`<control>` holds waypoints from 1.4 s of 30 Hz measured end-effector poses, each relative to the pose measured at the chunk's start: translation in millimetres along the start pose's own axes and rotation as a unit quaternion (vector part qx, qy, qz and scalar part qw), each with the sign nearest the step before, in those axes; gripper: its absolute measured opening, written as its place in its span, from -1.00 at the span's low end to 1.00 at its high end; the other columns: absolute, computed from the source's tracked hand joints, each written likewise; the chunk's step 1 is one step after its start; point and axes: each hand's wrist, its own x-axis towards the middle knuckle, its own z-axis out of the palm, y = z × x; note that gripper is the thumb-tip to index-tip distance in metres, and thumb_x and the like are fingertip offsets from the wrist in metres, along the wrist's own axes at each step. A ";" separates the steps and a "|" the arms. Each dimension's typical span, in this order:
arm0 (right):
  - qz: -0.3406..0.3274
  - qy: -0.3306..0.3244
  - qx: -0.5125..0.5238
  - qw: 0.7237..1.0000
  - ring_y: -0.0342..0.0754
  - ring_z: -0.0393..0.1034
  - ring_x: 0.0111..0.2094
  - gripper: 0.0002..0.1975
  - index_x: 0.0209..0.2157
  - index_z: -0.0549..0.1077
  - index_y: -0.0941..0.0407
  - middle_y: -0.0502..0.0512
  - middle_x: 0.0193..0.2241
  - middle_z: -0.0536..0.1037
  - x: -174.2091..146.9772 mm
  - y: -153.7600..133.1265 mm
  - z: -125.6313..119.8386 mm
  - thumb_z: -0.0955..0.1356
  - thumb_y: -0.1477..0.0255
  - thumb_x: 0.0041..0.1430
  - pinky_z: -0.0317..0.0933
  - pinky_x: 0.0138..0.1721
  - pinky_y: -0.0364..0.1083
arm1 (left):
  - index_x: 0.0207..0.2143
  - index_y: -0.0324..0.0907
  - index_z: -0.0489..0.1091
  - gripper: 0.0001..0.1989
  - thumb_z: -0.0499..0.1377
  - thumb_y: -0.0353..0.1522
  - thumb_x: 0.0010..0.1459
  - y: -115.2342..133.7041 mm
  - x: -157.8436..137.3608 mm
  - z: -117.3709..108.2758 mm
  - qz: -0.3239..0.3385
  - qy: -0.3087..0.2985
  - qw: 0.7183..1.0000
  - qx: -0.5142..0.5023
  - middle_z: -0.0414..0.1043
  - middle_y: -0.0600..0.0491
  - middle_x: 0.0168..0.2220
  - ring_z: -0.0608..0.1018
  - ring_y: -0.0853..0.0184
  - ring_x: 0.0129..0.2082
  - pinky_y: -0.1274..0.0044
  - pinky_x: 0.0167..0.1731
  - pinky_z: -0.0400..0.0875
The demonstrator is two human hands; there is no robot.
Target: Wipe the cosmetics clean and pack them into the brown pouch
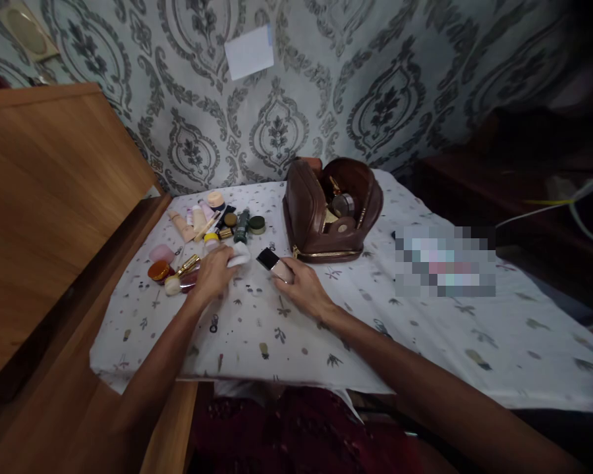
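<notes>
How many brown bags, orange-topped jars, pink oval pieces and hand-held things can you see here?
Brown bag: 1
Orange-topped jar: 1
Pink oval piece: 1
Hand-held things: 2 (white item in left hand, black-capped bottle in right hand)
Total: 5

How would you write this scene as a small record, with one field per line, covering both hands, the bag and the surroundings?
Left hand: at a white item; whether gripped or only touched is unclear
Right hand: holds a pale bottle with a black cap
Bag: brown, upright, open; a round container shows inside
Left of bag: loose items, including a peach tube, amber jar and dark-lidded jar
Surface: white printed cloth
Behind: patterned wall
Far right: pixelated patch, contents unreadable
</notes>
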 end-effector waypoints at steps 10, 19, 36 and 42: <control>-0.023 -0.007 -0.052 0.998 0.08 0.43 -0.18 -0.67 -0.12 0.48 0.18 0.19 -0.20 0.55 -1.4 -4.3 2.8 0.34 0.49 0.02 0.25 -0.12 -0.03 | -0.08 -0.16 0.33 -0.62 0.10 -0.61 0.04 41.9 -27.2 5.3 0.151 0.090 0.984 0.021 0.34 -0.13 0.15 0.39 0.10 0.15 0.27 0.09 0.39; -0.016 -0.033 -0.089 0.995 0.06 0.40 -0.22 -0.78 -0.20 0.46 0.16 0.17 -0.24 0.51 -3.2 -3.7 3.5 0.37 0.49 0.05 0.23 -0.19 -0.06 | -0.21 -0.17 0.31 -0.82 0.11 -0.24 0.28 51.4 -35.3 23.4 0.190 0.072 0.974 -0.102 0.16 -0.20 0.32 0.13 0.02 0.37 0.14 0.27 0.20; -0.063 -0.044 -0.028 0.997 0.04 0.44 -0.16 -0.62 -0.05 0.49 0.14 0.15 -0.19 0.52 -7.0 -5.8 8.0 0.39 0.50 0.03 0.29 -0.08 -0.02 | -0.13 -0.12 0.20 -0.76 0.12 -0.20 0.26 30.6 -13.8 26.4 -0.041 0.199 0.924 -0.324 0.40 0.06 -0.26 0.50 0.31 -0.26 0.52 -0.26 0.36; -0.029 -0.014 0.037 0.999 0.06 0.45 -0.14 -0.60 -0.05 0.48 0.15 0.16 -0.15 0.56 -5.4 -6.2 8.6 0.39 0.46 0.01 0.29 -0.07 -0.01 | 0.01 -0.14 0.16 -0.66 -0.06 -0.12 0.35 30.7 -19.1 32.3 -0.042 0.161 0.912 -0.374 0.45 0.02 -0.23 0.52 0.32 -0.29 0.53 -0.29 0.39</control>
